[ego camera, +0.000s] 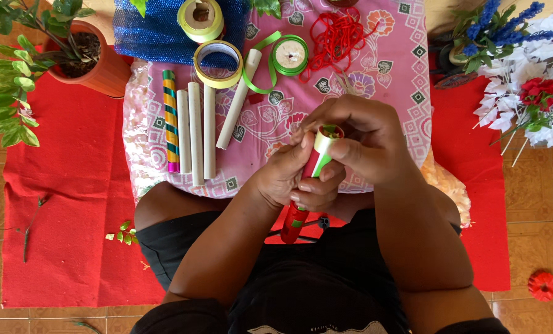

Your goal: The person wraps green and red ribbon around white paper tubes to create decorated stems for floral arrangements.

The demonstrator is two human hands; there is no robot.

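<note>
Red-and-green wrapped tube (310, 179) gripped in both hands: left hand (289, 176) mid-tube, right hand (360, 139) at top.

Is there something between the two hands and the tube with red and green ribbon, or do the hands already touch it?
Nothing visible stands between them. The left hand is wrapped around the middle of the tube, and the right hand pinches its upper end with the fingertips. The plain white tubes lie apart on the pink cloth.

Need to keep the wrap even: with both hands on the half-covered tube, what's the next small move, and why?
Probably turn the tube slightly in the left hand while the right hand presses the green ribbon down: red and green cover the lower part, but the top is bare white.
</note>
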